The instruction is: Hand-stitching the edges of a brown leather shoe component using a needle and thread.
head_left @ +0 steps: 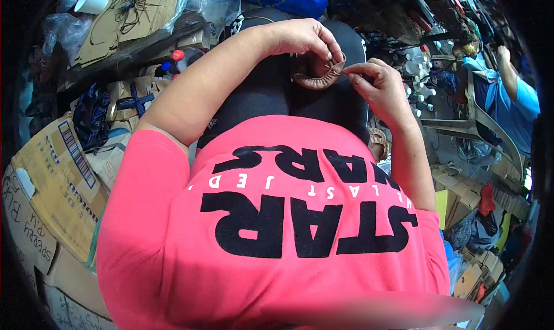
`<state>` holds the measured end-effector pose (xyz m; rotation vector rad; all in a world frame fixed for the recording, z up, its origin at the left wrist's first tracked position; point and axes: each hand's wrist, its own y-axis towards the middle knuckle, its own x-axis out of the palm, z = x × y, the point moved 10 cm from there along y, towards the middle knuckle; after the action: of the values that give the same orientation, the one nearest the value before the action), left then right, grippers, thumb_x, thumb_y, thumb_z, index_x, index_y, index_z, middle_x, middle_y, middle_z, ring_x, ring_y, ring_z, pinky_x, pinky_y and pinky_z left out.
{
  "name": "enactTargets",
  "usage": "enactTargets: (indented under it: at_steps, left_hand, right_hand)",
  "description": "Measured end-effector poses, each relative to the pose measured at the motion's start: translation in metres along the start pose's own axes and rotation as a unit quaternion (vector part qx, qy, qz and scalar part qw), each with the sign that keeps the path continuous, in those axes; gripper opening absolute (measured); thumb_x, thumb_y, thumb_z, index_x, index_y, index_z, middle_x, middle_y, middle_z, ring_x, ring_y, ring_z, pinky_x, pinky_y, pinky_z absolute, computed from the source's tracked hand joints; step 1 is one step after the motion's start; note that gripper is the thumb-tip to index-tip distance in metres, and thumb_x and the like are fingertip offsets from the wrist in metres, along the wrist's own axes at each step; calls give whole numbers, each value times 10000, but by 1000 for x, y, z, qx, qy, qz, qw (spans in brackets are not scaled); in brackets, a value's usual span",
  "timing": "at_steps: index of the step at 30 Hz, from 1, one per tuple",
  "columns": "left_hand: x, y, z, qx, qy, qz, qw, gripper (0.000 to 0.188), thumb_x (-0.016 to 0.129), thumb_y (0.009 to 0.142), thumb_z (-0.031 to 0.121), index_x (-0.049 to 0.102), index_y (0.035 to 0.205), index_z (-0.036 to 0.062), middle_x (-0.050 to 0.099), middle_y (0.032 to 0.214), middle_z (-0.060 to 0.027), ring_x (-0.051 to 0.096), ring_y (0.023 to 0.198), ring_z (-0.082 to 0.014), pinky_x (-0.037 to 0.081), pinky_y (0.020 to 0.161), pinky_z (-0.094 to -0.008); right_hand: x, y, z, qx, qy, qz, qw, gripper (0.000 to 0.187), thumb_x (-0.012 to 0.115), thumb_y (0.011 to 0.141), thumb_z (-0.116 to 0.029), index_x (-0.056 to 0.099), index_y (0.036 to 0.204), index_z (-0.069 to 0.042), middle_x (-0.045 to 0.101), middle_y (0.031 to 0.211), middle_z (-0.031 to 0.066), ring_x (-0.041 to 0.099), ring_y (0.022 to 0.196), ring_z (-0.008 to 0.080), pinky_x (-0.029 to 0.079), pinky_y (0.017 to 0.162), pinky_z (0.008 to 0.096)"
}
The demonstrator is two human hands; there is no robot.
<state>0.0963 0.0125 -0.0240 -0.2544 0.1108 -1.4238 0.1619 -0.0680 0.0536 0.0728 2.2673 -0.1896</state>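
Note:
A small curved brown leather piece [316, 78], stitched along its edge, is held over my lap above my dark trousers. My left hand [303, 38] grips its upper left part, fingers curled round it. My right hand [375, 82] pinches something thin at the piece's right end; whether it is a needle or a thread I cannot tell. Both hands touch the piece. My pink shirt with black lettering fills the lower half of the view.
Cardboard boxes [55, 186] stack at my left, with a dark strap [135, 102] and bottle caps [176, 56] behind them. Small white bottles [418, 70] stand at the right. Another person in a blue shirt [519, 99] sits by a grey plastic chair [490, 128]. A second brown piece [380, 141] lies by my right forearm.

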Motion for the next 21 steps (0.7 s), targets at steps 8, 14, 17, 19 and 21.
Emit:
enactTargets:
  at_steps: [8, 14, 17, 19, 21]
  left_hand:
    - [-4, 3, -8, -17, -1, 17, 1000, 298, 595, 731, 67, 697, 1010, 41, 693, 860, -62, 649, 720, -109, 474, 660, -213]
    - [-2, 3, -8, -37, 0, 8, 999, 299, 590, 735, 71, 696, 1013, 43, 694, 861, -56, 650, 707, -104, 473, 651, -214]
    - [-2, 3, -9, -33, -6, 14, 999, 298, 588, 740, 77, 696, 1015, 44, 693, 851, -49, 647, 703, -99, 466, 639, -212]
    - [0, 2, -6, -38, -8, 9, 999, 296, 588, 740, 77, 696, 1014, 45, 693, 848, -45, 646, 703, -96, 459, 626, -209]
    - [2, 2, -7, -43, -10, 6, 999, 294, 589, 741, 77, 697, 1013, 46, 693, 844, -42, 645, 703, -94, 452, 614, -205]
  right_hand:
    - [0, 2, -3, -10, 0, -4, 1000, 146, 652, 779, -117, 706, 903, -64, 575, 736, 117, 593, 696, 253, 462, 645, 325]
    - [0, 1, 0, -8, 3, -2, 1000, 139, 649, 782, -117, 709, 898, -68, 579, 740, 121, 599, 700, 250, 468, 651, 323]
    - [1, 2, 1, -11, 2, -2, 1000, 145, 651, 776, -117, 710, 901, -73, 580, 743, 126, 602, 706, 260, 471, 654, 331]
    - [2, 1, 0, -16, -13, -7, 1000, 137, 649, 792, -95, 704, 912, -59, 579, 756, 96, 588, 700, 204, 456, 639, 299]
    - [3, 1, -1, -22, -29, -13, 999, 129, 646, 807, -73, 698, 923, -46, 578, 769, 65, 574, 695, 147, 441, 623, 268]
